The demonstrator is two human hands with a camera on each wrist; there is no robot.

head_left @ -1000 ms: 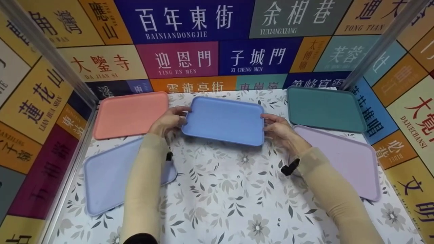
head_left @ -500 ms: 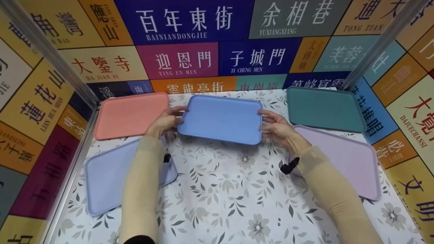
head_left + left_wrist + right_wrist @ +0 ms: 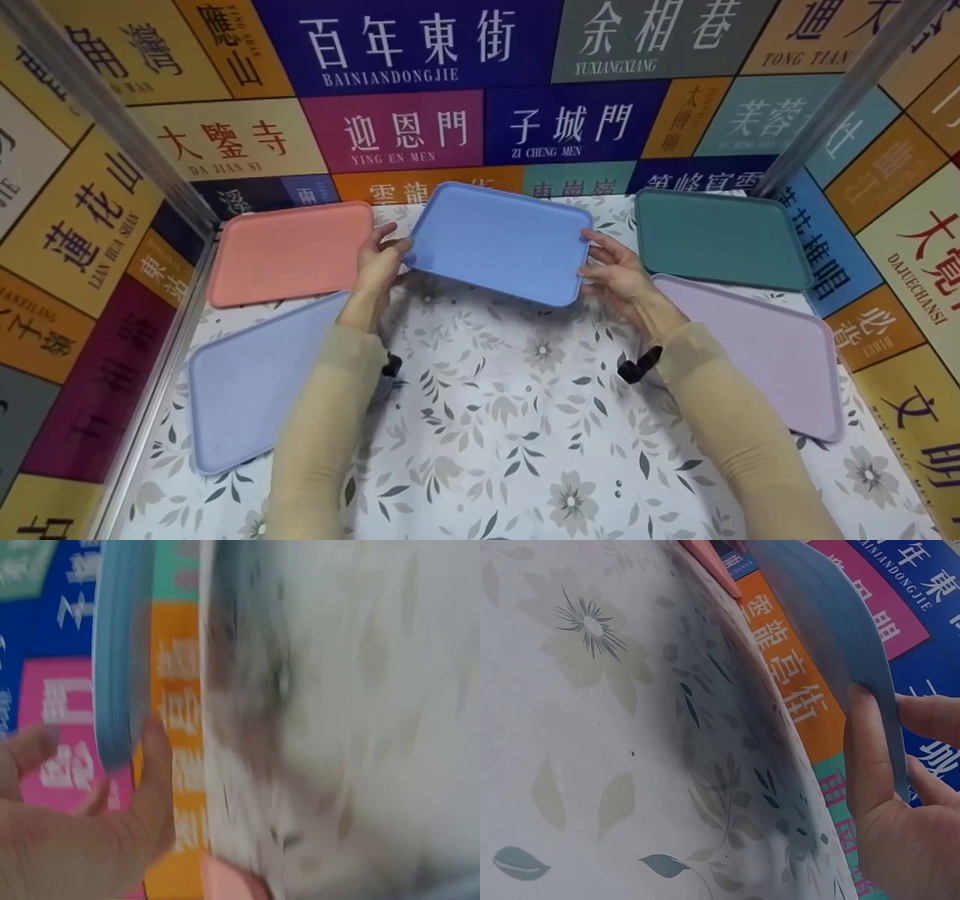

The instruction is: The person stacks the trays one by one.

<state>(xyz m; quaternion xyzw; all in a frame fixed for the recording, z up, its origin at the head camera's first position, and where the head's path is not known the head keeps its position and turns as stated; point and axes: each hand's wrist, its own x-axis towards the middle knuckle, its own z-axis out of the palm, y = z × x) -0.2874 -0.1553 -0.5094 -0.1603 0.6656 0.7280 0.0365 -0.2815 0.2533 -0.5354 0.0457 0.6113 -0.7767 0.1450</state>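
Note:
A blue rectangular tray (image 3: 499,244) is raised over the table at the back middle, tilted, with its shadow on the cloth below. My right hand (image 3: 619,277) pinches its right end; in the right wrist view the tray's edge (image 3: 877,667) runs between thumb and fingers. At the other end, my left hand (image 3: 380,259) has its fingers spread around the lower left corner. One digit reaches that corner, while other fingertips (image 3: 37,744) show apart from the tray's edge in the left wrist view.
A pink tray (image 3: 289,251) and a periwinkle tray (image 3: 255,382) lie at left, the latter partly under my left arm. A green tray (image 3: 724,240) and a lilac tray (image 3: 765,360) lie at right. Printed walls (image 3: 405,135) enclose the flowered tablecloth (image 3: 495,450).
The blue tray shifts slightly left, then rises toward the back wall and tilts more. My left hand loosens from its left edge and moves to the corner; my right hand keeps holding.

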